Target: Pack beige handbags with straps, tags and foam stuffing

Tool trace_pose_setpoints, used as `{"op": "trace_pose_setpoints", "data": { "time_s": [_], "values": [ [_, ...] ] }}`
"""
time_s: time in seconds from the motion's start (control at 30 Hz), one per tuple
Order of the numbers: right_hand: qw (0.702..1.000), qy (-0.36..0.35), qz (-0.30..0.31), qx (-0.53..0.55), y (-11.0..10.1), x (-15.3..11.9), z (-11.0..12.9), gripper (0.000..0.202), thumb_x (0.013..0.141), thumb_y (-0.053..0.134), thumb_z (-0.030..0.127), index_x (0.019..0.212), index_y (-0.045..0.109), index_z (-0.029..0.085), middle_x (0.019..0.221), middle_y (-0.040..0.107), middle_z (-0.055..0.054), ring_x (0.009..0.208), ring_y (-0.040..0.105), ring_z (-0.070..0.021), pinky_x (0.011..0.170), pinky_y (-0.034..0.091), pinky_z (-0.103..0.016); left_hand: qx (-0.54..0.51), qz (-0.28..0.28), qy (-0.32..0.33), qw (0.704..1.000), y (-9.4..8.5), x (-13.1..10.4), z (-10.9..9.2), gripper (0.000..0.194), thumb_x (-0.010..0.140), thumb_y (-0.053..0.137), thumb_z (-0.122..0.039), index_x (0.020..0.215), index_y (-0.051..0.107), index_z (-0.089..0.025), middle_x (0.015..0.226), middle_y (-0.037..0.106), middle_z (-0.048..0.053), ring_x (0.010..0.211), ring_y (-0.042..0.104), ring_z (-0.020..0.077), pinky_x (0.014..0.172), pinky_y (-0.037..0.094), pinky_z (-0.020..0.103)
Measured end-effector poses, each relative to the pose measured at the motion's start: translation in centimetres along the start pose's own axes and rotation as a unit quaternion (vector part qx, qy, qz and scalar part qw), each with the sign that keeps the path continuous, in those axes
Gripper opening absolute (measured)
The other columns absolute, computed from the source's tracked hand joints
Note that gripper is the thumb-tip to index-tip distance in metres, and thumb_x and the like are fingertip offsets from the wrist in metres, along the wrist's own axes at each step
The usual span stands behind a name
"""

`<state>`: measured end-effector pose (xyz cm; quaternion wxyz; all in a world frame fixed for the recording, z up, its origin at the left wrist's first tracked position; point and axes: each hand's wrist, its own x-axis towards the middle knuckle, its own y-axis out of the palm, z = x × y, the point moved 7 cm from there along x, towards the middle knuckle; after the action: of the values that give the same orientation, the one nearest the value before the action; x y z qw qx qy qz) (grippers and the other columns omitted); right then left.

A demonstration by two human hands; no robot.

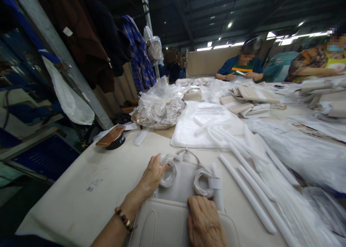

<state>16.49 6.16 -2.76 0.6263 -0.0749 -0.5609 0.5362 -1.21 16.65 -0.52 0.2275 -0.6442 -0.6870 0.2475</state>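
Observation:
A pale beige handbag (164,218) lies in front of me on the table, with its flatter panel (178,178) stretching away behind its edge. My left hand (154,175) pinches a coil wrapped in thin white material (169,176) on the left of that panel. A similar wrapped coil (201,182) sits on the right, beside an upright white foam strip (218,193). My right hand (204,218) is closed over the bag's near top edge, its fingertips curled out of sight. A thin handle loop (189,155) rises at the panel's far end.
White foam tubes (247,193) and clear plastic (294,160) cover the right side. Stacked white sheets (200,131) and a full plastic bag (160,110) lie farther back. A phone (110,136) rests on a black roll (117,143). Two people (240,65) work across the table.

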Motion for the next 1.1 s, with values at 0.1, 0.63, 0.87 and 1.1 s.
{"op": "trace_pose_setpoints", "data": {
  "time_s": [0.1, 0.63, 0.87, 1.1],
  "values": [
    [1.0, 0.003, 0.001, -0.008, 0.0, 0.0, 0.0, 0.025, 0.067, 0.039, -0.001, 0.075, 0.041, 0.022, 0.069, 0.047, -0.001, 0.066, 0.039, -0.0206, 0.064, 0.026, -0.031, 0.111, -0.042, 0.0, 0.993, -1.0, -0.5, -0.9, 0.055, 0.08, 0.052, -0.03, 0.126, 0.04, -0.003, 0.123, 0.048, 0.025, 0.123, 0.037, 0.0404, 0.1, 0.025, 0.063],
    [1.0, -0.02, -0.022, 0.006, -0.7, -0.1, 0.1, 0.027, 0.065, 0.039, 0.0, 0.081, 0.046, 0.021, 0.07, 0.052, -0.001, 0.065, 0.045, -0.0184, 0.063, 0.032, -0.028, 0.322, 0.106, 0.172, 0.925, 10.4, 0.7, -8.0, 0.015, 0.091, 0.046, -0.008, 0.094, 0.059, -0.01, 0.094, 0.063, 0.006, 0.094, 0.059, 0.0195, 0.086, 0.048, 0.038],
    [0.998, -0.029, -0.046, -0.012, -0.1, -0.4, -0.4, 0.035, 0.056, 0.041, 0.003, 0.083, 0.051, 0.021, 0.072, 0.058, 0.0, 0.064, 0.049, -0.0173, 0.063, 0.032, -0.029, 0.366, 0.185, 0.166, 0.897, 11.5, 2.8, -7.9, 0.013, 0.09, 0.056, -0.022, 0.095, 0.061, -0.012, 0.099, 0.064, 0.006, 0.097, 0.061, 0.0196, 0.088, 0.049, 0.042],
    [0.988, -0.022, -0.121, -0.088, 0.3, -0.4, 0.2, 0.021, 0.07, 0.041, 0.002, 0.068, 0.048, 0.022, 0.057, 0.054, 0.001, 0.05, 0.047, -0.0149, 0.051, 0.03, -0.028, 0.381, 0.19, 0.174, 0.888, 11.6, 3.6, -8.2, 0.021, 0.093, 0.043, -0.014, 0.093, 0.064, -0.01, 0.095, 0.068, 0.009, 0.091, 0.065, 0.0208, 0.087, 0.049, 0.041]
  ]
}}
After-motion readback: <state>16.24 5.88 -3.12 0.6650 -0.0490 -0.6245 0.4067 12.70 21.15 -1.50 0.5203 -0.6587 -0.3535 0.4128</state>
